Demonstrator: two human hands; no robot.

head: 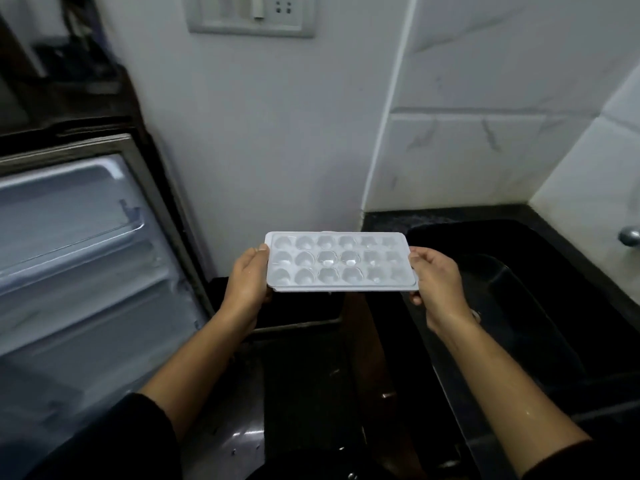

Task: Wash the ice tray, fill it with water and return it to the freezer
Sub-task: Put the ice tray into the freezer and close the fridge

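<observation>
**A:** Head view, entry one. Where is the tray?

**B:** I log the tray [341,263] in the air, level, cells up, just left of the sink [554,271]. Its right end sits over the sink's left rim. It is white, with three rows of six cells. The cells glint, but I cannot tell whether they hold water.

**A:** Grip?

**B:** Both hands are closed on it. The left hand [247,285] clasps the short end farther from the sink, thumb [260,251] on the top rim and fingers curled beneath. The right hand [438,289] pinches the end nearer the sink the same way. The right forearm [519,393] crosses the sink's near edge and shines wet.

**A:** Surroundings, referenced to the sink?

**B:** The sink is a black basin set in a dark counter [381,216]. The fridge door [86,237] stands open well left of the sink, its pale inner shelves showing. The socket plate [251,13] is high on the wall, up and left of the sink. A metal knob [628,235] juts from the tiles at the sink's right side.
</observation>
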